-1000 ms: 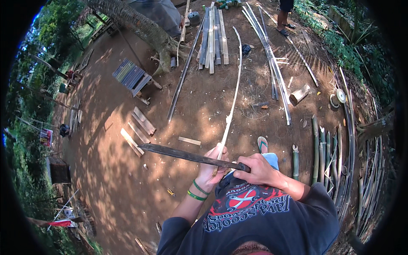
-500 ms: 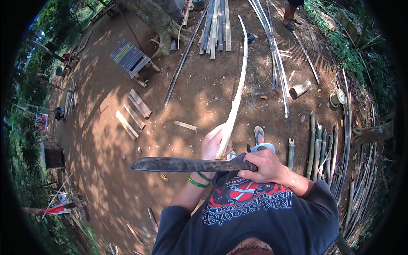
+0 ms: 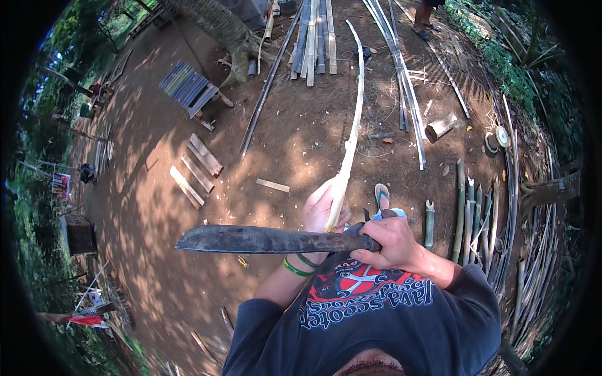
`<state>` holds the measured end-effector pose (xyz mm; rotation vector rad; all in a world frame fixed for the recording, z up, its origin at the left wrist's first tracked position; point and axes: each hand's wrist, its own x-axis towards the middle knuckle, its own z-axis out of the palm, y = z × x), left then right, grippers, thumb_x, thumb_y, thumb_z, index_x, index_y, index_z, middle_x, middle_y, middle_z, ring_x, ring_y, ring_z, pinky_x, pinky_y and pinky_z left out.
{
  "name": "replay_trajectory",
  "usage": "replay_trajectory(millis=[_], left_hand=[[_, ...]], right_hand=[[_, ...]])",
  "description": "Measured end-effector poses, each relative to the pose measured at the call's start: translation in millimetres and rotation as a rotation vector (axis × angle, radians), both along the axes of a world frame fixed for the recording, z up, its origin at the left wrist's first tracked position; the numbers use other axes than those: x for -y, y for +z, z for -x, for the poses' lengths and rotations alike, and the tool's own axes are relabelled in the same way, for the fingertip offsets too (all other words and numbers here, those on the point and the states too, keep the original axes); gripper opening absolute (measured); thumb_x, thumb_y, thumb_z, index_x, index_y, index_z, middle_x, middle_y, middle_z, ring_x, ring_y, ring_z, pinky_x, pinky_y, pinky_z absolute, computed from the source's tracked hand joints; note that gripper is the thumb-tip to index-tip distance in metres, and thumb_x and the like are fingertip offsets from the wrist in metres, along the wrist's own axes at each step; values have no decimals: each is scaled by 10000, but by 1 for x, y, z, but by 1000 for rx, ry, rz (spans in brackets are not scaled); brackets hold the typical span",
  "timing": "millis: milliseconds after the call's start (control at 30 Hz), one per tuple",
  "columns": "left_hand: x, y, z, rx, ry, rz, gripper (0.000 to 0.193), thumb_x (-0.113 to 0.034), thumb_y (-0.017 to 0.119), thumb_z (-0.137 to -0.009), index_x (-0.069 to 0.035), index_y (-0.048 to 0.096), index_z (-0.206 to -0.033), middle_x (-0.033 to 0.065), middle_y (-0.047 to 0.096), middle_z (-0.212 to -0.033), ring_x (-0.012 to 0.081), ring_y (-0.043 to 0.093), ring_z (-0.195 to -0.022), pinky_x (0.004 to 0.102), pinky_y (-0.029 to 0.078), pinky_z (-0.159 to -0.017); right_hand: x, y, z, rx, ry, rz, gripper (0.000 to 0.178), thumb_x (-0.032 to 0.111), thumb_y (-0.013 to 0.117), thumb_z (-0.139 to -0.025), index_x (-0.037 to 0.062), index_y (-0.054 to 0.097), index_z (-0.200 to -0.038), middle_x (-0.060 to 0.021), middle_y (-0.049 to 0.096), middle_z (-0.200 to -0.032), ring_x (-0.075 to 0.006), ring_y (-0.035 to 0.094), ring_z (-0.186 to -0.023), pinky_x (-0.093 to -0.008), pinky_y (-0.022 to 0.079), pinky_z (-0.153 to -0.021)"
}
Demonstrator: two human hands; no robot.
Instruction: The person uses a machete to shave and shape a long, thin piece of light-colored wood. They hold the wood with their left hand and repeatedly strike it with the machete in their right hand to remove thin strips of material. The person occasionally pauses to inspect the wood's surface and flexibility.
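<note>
A long, pale, peeled stick [image 3: 352, 135] runs away from me, slightly curved, with a small knot partway along it. My left hand [image 3: 322, 205] is closed around its near end, in front of my chest. In my right hand [image 3: 394, 241] is the dark handle of a machete [image 3: 263, 239], gripped with the fingers wrapped round. The broad, stained blade points left and crosses in front of the stick's near end. Whether the blade touches the wood I cannot tell.
Split bamboo strips [image 3: 309, 47] lie ahead, with a low slatted stand [image 3: 188, 88] to their left. Short planks [image 3: 197, 172] are on the ground at left. Green bamboo poles [image 3: 461, 210], a log piece [image 3: 441, 126] and a spool [image 3: 500, 138] lie right. Another person's legs [image 3: 424, 22] show far off.
The machete's tip has swung a little farther left and away from me. My left hand and the stick's near end have shifted slightly right.
</note>
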<state>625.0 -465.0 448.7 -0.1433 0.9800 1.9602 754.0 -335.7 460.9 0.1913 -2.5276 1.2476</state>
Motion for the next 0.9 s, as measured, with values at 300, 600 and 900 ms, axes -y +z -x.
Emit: replay_trajectory(millis=[300,600,900], left_hand=[[-14,21,-8,-19,1,23,305,-130,424,-1030,24,518,-1277,-43,373,-587,38,306,-432,203,255,-379],[-1,-7,-9,0,21,-38,116,-156,503,-1010,-62,570,-1026,-25,468,-624,57,369,-430,235,281,-406],[15,-23,8,67,-16,-74,239,-144,442,-1029,0,548,-1187,-23,449,-600,61,371,-421,229,267,-394]], right_hand=[[-7,12,-1,-44,-68,-53,470,419,760,-773,62,486,-639,-76,506,-543,-287,542,-461,-400,403,-445],[-41,-20,14,163,-266,-132,441,403,717,-828,52,506,-663,-144,535,-544,-377,563,-514,-458,427,-492],[-80,-100,45,194,-406,-265,485,500,663,-859,58,579,-678,-155,558,-531,-376,605,-544,-466,456,-498]])
